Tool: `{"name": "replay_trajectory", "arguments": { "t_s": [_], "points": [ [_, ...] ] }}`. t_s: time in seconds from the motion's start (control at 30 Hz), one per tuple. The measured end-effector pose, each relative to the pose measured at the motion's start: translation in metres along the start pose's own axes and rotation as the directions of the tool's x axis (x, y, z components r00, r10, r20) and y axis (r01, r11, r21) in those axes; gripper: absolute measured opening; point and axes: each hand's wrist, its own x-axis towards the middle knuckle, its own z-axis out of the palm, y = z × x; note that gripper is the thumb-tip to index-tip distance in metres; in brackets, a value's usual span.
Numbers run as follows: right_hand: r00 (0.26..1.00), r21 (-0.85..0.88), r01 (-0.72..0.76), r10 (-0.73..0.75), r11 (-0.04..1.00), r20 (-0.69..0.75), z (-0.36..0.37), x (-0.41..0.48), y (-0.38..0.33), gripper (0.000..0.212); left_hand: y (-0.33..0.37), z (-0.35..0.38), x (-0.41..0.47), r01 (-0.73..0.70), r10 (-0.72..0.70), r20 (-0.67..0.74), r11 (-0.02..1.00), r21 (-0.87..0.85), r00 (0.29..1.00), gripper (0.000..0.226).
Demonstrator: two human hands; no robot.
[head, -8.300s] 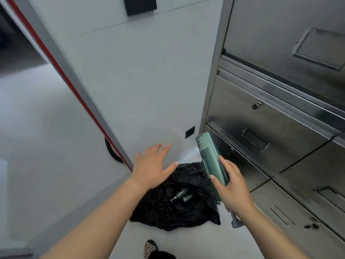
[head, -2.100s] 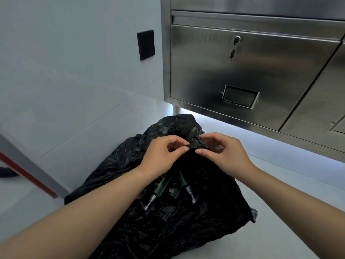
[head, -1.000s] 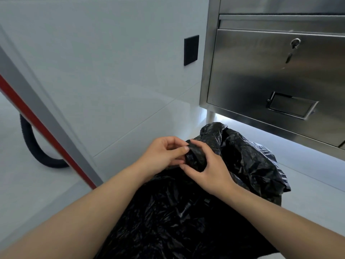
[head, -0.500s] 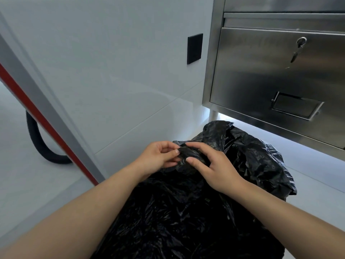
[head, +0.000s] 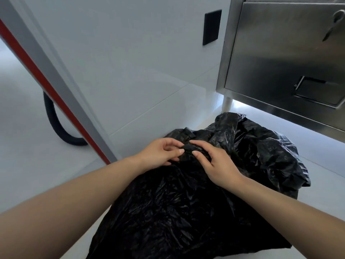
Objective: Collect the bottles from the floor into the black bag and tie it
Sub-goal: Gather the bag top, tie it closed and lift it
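The black bag (head: 186,208) lies crumpled on the pale floor and fills the lower middle of the head view. Its gathered top forms a small bunched knot (head: 190,148) between my hands. My left hand (head: 160,153) pinches the plastic at the knot from the left. From the right, my right hand (head: 216,165) presses thumb and fingers onto the same bunch. No bottles show; the plastic covers the bag's inside.
A stainless steel cabinet (head: 280,58) with a recessed drawer handle stands at the upper right on a short leg (head: 226,103). A white wall (head: 130,62) with a black plate (head: 212,27) runs behind. A red-edged grey panel (head: 50,85) and a black hose (head: 57,126) are on the left.
Both hands kept working the gathered bag top, which is now a tighter bunch. The bottles seen two seconds ago are covered by plastic. The view shifted slightly right and down.
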Motion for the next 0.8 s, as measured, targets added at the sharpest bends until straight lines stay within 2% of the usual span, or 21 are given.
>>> {"name": "replay_trajectory", "arguments": {
  "t_s": [0.17,0.33,0.43,0.57,0.7,0.8],
  "points": [
    [0.999,0.011,0.02,-0.02,1.0,0.024,0.015,-0.009,-0.001,0.034,-0.031,-0.006,-0.042,0.057,-0.054,-0.051,0.996,0.068,0.997,0.016],
    [0.969,-0.011,0.076,-0.071,0.997,0.236,0.043,-0.033,-0.001,0.036,-0.089,0.003,-0.088,0.095,-0.088,-0.123,0.994,0.052,0.989,0.018],
    [0.96,0.002,0.084,-0.081,0.997,0.269,0.049,-0.037,-0.004,0.037,-0.12,0.014,-0.111,0.094,-0.081,-0.192,0.994,0.058,0.978,0.02],
    [0.968,0.001,0.09,-0.088,0.996,0.234,0.048,-0.041,-0.002,0.038,-0.157,0.022,-0.138,0.102,-0.033,-0.316,0.974,0.204,0.948,0.023],
    [0.964,-0.024,0.071,-0.063,0.997,0.258,0.049,-0.045,0.001,0.038,-0.174,0.007,-0.152,0.051,0.169,-0.408,0.878,0.475,0.897,0.026],
    [0.963,-0.034,0.058,-0.047,0.998,0.267,0.05,-0.044,-0.001,0.038,-0.182,-0.009,-0.158,0.142,0.172,-0.479,0.823,0.55,0.861,0.033]
  ]
}}
